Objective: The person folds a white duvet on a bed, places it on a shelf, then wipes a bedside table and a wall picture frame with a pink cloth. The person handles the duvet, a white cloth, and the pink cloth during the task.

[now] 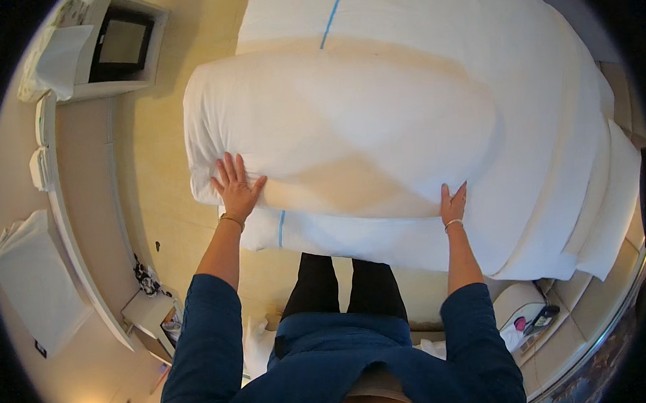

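A large, plump white pillow (348, 121) lies across the white bed (526, 221) in front of me. My left hand (239, 187) rests on its near left part, palm down with the fingers spread. At the pillow's near right edge, my right hand (453, 203) touches the fabric edge-on. Its thumb stands apart from the fingers, which are only partly visible. Creases gather at the pillow's left end, around my left fingertips. White bedding with a blue stripe (282, 228) shows under the pillow's near side, and another blue stripe runs beyond it.
A boxy white unit with a dark-screened appliance (123, 41) stands far left. Along the left wall runs a narrow ledge (79, 234) with folded white cloths (40, 169). A small cabinet (149, 313) sits below it. At the lower right, a rounded white surface holds a dark bottle (546, 315).
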### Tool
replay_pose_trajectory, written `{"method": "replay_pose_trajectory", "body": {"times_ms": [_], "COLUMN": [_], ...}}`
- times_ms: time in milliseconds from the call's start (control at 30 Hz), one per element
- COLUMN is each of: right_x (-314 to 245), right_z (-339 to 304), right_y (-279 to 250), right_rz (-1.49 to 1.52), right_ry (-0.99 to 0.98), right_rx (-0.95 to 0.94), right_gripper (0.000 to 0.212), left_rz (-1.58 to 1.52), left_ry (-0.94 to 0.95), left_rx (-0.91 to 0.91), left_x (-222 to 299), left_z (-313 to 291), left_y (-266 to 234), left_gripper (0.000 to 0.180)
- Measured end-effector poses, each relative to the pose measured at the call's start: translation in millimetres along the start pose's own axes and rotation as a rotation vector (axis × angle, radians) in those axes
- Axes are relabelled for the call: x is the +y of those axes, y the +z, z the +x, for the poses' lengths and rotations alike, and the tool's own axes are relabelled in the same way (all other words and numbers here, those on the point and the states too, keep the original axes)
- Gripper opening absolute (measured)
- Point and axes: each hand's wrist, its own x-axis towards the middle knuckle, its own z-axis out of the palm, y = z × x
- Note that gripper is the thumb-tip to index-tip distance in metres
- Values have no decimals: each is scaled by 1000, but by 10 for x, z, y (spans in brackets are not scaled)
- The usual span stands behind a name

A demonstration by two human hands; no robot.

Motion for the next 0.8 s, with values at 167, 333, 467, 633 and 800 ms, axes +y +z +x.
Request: {"method": "replay_pose_trajectory", "body": {"times_ms": [167,333,467,633,800], "right_x": [-203,-325,-322,-366,-408], "right_z": [191,504,636,617,560], "right_y": [-486,-570,-600,-809,-781], "right_rz": [268,275,232,346,627], "right_ry": [257,328,522,568,503], "right_rx": [-218,-359,-443,-557,-544], "right_gripper": [111,123,125,119,115], "left_rz": [-80,-272,-367,-1613,-2006], "left_ry": [-331,-324,-556,-1297,-1107], "left_rx": [-188,-224,45,-122,-97], "left_x": [-21,-742,-828,207,-63], "left_z": [139,478,253,-255,-249], "left_y": [-255,117,204,-171,42], "left_gripper": [100,97,99,98,87]}}
